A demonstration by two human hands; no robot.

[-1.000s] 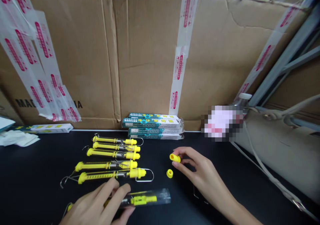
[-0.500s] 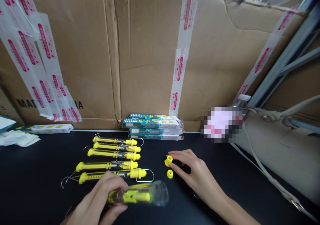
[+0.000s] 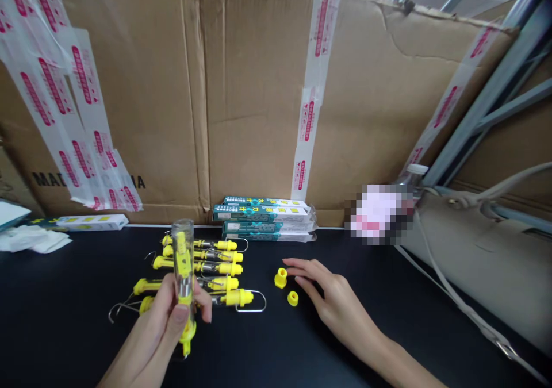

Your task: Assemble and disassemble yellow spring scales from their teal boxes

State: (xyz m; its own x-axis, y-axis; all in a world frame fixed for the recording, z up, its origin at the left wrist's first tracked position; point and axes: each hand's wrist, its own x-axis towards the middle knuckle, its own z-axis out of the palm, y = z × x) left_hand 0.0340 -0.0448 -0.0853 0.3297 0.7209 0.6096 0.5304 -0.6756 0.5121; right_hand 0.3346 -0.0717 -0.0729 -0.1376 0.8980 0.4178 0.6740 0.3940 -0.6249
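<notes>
My left hand [image 3: 166, 313] is closed around a spring scale [image 3: 184, 261], a clear tube with yellow parts inside, held nearly upright. Its clear end points up, and a yellow end piece shows below my thumb. Several more spring scales [image 3: 230, 268] with metal hooks lie side by side on the black table behind that hand, partly hidden by it. To the right, a flanged yellow cap [image 3: 280, 279] stands by the fingertips of my right hand [image 3: 330, 296]; whether they touch it I cannot tell. That hand is open, thumb and fingers apart. A smaller yellow ring [image 3: 292, 298] lies just in front of the cap.
Stacked teal-and-white boxes [image 3: 263, 212] stand at the back against a large cardboard box [image 3: 259, 89]. A similar box and crumpled tissue [image 3: 38, 238] lie at far left. At right are a bottle [image 3: 416, 172], partly blurred, and a pale strapped bag [image 3: 478, 261].
My left hand has swung the spring scale from lying sideways to nearly upright. The flanged cap has shifted slightly left, and the right fingertips have come away from around it.
</notes>
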